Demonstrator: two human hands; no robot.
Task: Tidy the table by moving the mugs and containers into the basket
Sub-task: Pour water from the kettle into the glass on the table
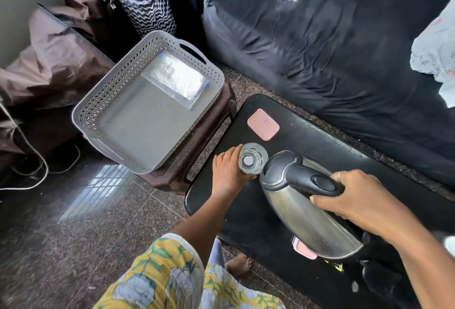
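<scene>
Glass tumbler [252, 159] inside left grip [227, 169]

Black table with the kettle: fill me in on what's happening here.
A person is tidying. The left hand wraps a clear glass standing on the black table, while the right hand holds a steel kettle by its handle. A pink-lidded container waits on the table. The grey basket holds only a clear container.

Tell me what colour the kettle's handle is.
Black, on the steel kettle, seen in the head view.
</scene>
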